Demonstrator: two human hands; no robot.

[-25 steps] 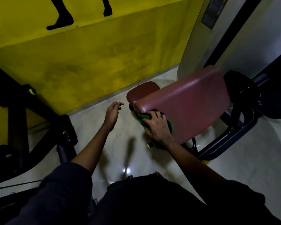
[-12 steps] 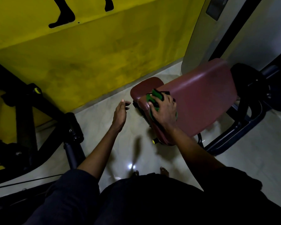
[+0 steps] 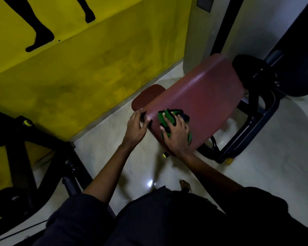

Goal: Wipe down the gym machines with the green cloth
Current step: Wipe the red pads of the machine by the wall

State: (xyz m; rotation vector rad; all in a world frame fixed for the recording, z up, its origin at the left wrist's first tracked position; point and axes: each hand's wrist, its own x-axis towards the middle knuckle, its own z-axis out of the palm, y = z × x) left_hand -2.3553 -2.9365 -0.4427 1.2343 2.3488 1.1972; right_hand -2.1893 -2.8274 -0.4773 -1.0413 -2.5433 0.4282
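Observation:
The green cloth [image 3: 167, 118], edged in black, lies bunched on the near left part of a maroon padded seat [image 3: 203, 96] of a gym machine. My right hand [image 3: 176, 136] sits on top of the cloth, its fingers bent over it and holding it against the pad. My left hand [image 3: 135, 128] is at the pad's left edge, its fingers curled onto that edge. A smaller round maroon pad [image 3: 146, 96] shows just behind the left end. Most of the cloth is hidden under my right hand.
The seat rests on a black metal frame [image 3: 256, 134] at the right. Another black machine [image 3: 21, 150] with a yellow knob [image 3: 27, 123] stands at the left. A yellow wall [image 3: 96, 59] runs behind, and a grey column [image 3: 199, 32] rises beside the seat. The pale floor [image 3: 132, 171] lies between.
My right hand slid the cloth from the pad's front end up onto its top surface. My left hand moved right from mid-air and took hold of the pad's left edge.

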